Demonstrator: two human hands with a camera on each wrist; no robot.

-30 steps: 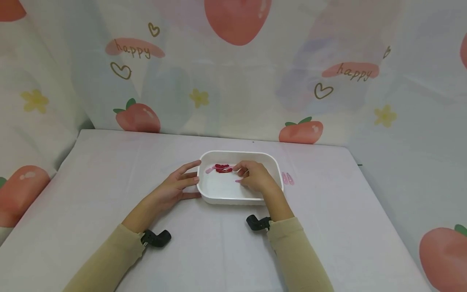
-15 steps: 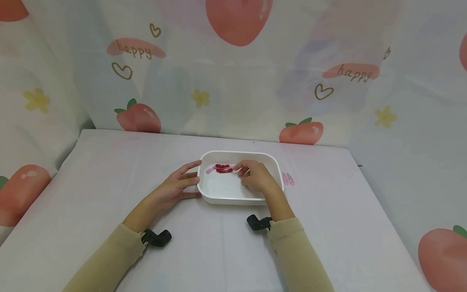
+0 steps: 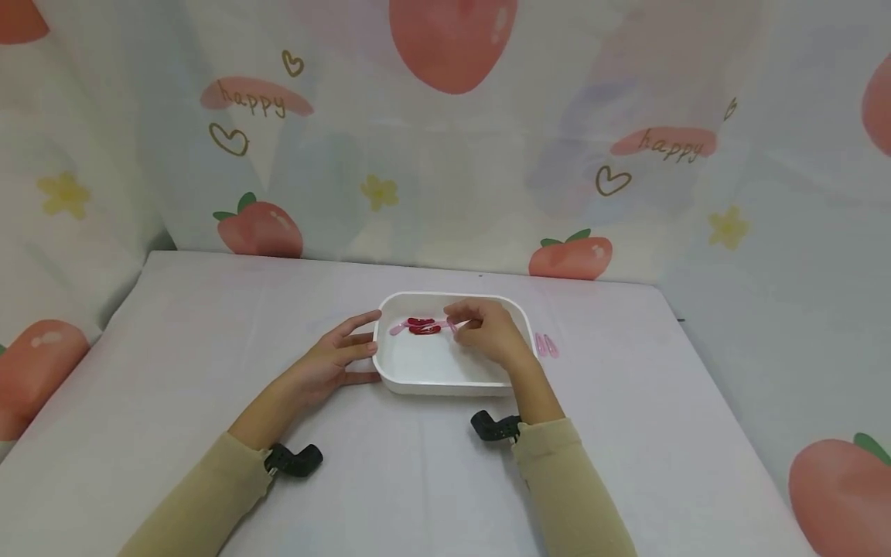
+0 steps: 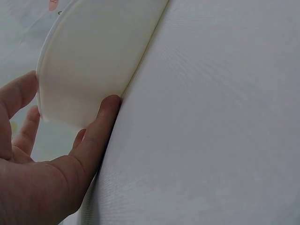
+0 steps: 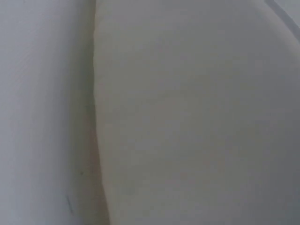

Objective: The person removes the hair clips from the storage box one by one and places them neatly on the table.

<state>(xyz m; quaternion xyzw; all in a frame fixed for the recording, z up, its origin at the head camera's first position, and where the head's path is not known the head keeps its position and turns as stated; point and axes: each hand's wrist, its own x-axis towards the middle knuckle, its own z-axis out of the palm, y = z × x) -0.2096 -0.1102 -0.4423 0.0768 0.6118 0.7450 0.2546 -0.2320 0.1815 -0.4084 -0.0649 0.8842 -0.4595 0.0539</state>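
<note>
A white rectangular tray (image 3: 425,363) sits in the middle of the table. My left hand (image 3: 326,362) touches its left end with spread, fairly straight fingers; in the left wrist view the thumb (image 4: 104,119) lies against the tray's outer wall near the table. Over the inside right half, my right hand (image 3: 490,333) pinches a small pink hair clip (image 3: 452,327) between thumb and fingers. Red hair clips (image 3: 425,330) lie inside at the back left, with a pink hair clip (image 3: 397,329) next to them. Only the tray's pale wall (image 5: 187,117) fills the right wrist view; no hand shows there.
Two pink hair clips (image 3: 546,345) lie on the white tablecloth (image 3: 612,433) just right of the tray. A printed cloth backdrop (image 3: 452,170) rises behind the table and along both sides. Black wrist cameras (image 3: 295,460) jut inward from the sleeves.
The pink hair clip in my right hand pointed left, then was hidden by the fingers; now it stands up between the fingertips. My left hand stays against the tray. The head view shifts slightly.
</note>
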